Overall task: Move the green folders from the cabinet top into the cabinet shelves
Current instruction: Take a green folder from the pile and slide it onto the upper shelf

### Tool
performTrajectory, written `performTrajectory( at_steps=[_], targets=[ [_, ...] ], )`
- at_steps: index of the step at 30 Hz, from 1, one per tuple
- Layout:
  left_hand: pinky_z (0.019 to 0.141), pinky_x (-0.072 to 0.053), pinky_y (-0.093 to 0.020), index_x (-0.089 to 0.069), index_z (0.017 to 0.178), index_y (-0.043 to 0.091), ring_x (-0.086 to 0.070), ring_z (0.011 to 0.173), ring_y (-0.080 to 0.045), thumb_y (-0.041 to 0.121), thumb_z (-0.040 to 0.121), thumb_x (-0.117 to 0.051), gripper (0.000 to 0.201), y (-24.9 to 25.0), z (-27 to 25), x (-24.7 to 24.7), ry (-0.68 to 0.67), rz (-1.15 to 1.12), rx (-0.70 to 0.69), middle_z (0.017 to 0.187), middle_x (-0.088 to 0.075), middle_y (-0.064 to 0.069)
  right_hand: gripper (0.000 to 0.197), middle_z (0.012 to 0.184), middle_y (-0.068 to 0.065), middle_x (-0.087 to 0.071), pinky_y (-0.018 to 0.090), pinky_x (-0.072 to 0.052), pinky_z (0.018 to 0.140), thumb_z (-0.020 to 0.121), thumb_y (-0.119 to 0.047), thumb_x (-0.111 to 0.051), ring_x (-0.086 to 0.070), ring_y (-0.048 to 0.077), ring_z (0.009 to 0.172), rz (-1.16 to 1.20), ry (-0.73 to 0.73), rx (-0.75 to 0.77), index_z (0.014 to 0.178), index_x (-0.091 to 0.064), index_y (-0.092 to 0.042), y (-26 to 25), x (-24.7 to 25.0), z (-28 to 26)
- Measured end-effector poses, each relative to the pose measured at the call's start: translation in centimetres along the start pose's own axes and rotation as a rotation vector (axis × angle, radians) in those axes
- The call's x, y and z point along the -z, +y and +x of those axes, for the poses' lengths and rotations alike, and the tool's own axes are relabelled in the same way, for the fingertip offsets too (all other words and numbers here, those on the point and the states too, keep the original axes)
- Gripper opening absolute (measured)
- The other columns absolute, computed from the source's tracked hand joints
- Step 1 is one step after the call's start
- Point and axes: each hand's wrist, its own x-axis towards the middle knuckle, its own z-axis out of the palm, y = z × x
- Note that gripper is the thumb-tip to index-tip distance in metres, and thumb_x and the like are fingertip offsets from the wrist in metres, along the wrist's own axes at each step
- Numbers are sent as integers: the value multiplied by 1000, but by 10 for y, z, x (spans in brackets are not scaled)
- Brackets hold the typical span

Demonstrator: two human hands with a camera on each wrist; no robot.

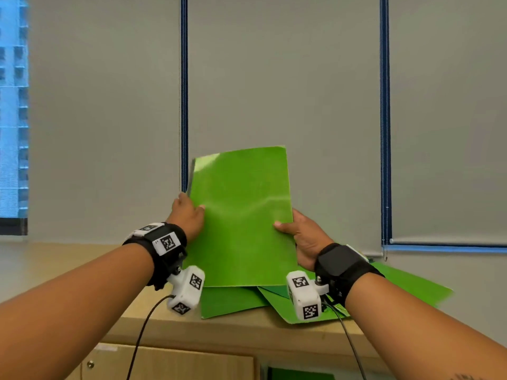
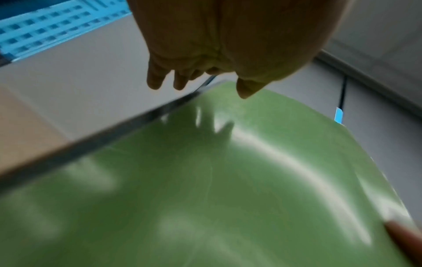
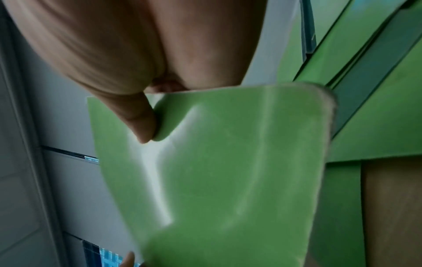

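Note:
A glossy green folder is held up nearly upright above the cabinet top. My left hand grips its left edge, thumb on the front face and fingers behind. On the right edge, my right hand pinches it, with the thumb pressed on the front. More green folders lie fanned out flat on the cabinet top beneath and to the right.
Grey roller blinds hang right behind the cabinet, with a bright window strip at the far left. A closed wooden cabinet door with a small lock shows below the top's front edge. Something green peeks from the opening beside it.

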Motion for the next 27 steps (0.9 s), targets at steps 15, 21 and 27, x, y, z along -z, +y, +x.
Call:
performTrajectory(
  at_steps=[15,21,27],
  targets=[
    [85,-53,-58,-62,107,13,-67,97,-37,21,83,-50,28,39,-37,-16,-19,-792,-50,104,-70,-17,78,143,16,-46,57,-49,95,79,-4,-68,-55,36,120,-232,339,117,147,-30,-15,-24,54,-44],
    [75,-51,-44,-55,107,6,-58,81,-26,9,94,-42,18,22,-84,-54,-55,-702,-18,96,-61,-18,34,112,24,-68,57,-51,91,82,10,-55,-64,38,98,-298,323,38,109,-65,-8,3,77,-93],
    [64,-43,-31,-51,103,10,-53,74,-20,8,94,-43,12,-18,-141,-106,-133,-646,68,87,-56,-10,34,104,15,-71,46,-55,87,83,10,-56,-66,34,97,-356,380,-112,107,-63,-12,59,105,-146]
  ],
)
